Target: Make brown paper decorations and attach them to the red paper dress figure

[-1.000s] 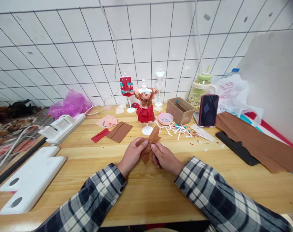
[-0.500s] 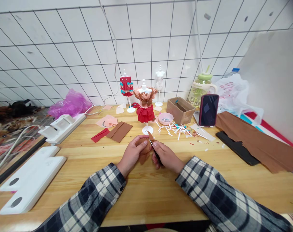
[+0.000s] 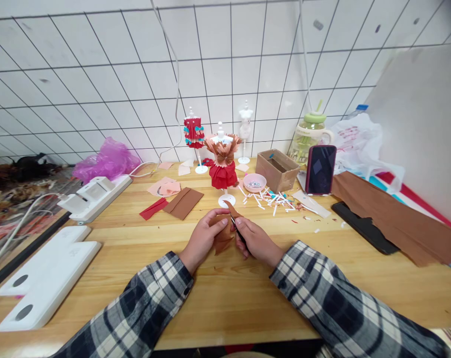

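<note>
My left hand [image 3: 203, 234] is closed on a piece of brown crepe paper [image 3: 223, 240], thumb on top, with the lower end hanging below the fingers. In my right hand [image 3: 258, 236] is a slim pair of dark scissors [image 3: 240, 233], their blades at the paper's edge. A narrow brown strip sticks up beyond the blades. Just past my hands stands a small dress form [image 3: 224, 174] in a red paper skirt and a pleated brown and pink top. The fingers partly hide the scissors' handles.
Folded brown paper [image 3: 184, 203], red paper [image 3: 153, 209] and pink pieces [image 3: 165, 187] lie left. White paper strips [image 3: 273, 200], a pink dish [image 3: 255, 183], a cardboard box [image 3: 277, 170] and a phone [image 3: 321, 170] are right. A power strip [image 3: 101, 199] sits far left.
The scissors and the cut strip have shifted slightly at the paper's edge, and the strip tilts further left. More of the paper's hanging part shows below my left hand.
</note>
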The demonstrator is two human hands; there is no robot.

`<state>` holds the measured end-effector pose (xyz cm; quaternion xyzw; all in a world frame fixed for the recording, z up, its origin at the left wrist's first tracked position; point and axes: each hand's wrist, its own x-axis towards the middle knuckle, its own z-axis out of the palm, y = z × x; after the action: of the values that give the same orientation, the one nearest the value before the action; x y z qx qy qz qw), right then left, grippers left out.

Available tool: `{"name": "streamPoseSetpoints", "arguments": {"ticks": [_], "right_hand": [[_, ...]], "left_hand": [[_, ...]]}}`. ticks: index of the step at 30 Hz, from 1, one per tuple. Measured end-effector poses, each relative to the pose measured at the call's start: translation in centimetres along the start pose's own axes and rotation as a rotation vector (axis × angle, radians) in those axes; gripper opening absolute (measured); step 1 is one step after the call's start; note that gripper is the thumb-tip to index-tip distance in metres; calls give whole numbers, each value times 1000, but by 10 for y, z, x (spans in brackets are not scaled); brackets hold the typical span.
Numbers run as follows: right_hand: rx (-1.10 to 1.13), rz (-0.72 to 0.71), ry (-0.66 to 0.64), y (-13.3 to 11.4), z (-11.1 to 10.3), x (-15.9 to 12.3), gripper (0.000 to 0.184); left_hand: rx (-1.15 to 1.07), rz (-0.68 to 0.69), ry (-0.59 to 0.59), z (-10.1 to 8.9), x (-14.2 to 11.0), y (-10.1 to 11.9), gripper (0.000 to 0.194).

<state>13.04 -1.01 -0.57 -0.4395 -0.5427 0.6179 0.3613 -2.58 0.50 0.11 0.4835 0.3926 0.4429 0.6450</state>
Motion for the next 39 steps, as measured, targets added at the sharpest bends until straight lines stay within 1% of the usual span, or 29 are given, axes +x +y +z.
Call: {"name": "streamPoseSetpoints", "arguments": {"ticks": [10, 24, 28, 31, 33, 36, 37, 38, 39], "right_hand": [[29, -20, -18, 1, 0, 1, 41], [21, -15, -12, 1, 0, 2, 39], [7, -2, -5, 1, -1, 2, 37], [16, 13, -5, 0, 0, 2, 35], [26, 6, 0, 0, -1, 2, 35], [27, -19, 15, -1, -4, 3, 38], [15, -32, 24, -2, -6, 3, 39], [-10, -47, 36, -2, -8, 3, 38], [-54, -67, 55, -3, -11, 3, 35]], "left_hand": [[72, 23, 80, -1, 2, -2, 35], [72, 15, 80, -4, 3, -4, 36], [77, 23, 111, -1, 2, -3, 35], [86, 32, 92, 0, 2, -1, 35], [99, 52, 100, -3, 3, 2, 33], [86, 62, 162, -15, 6, 10, 33], [77, 42, 157, -20, 7, 14, 36], [75, 9, 124, -25, 7, 17, 40], [87, -33, 66, -29, 7, 20, 45]]}}
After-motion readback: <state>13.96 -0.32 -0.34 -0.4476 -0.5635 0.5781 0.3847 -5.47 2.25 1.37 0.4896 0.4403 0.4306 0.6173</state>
